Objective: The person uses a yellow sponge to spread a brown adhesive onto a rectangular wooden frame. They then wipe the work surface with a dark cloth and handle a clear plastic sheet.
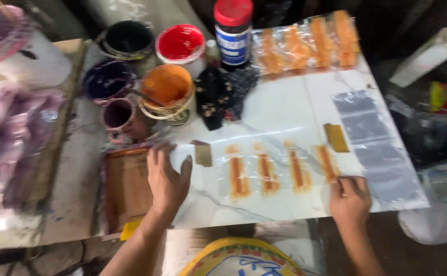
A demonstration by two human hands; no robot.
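My left fingers (169,153) are lying flat and spread, pressing the near-left edge of the clear printed sheet (279,174) so it stays put — my right hand (349,198) is pinching its opposite corner. The sheet is resting on the white worktop (284,102), paint pots (166,92) standing beyond it.

Red-lidded jar (233,31), blue-white label (232,46), table's far edge.
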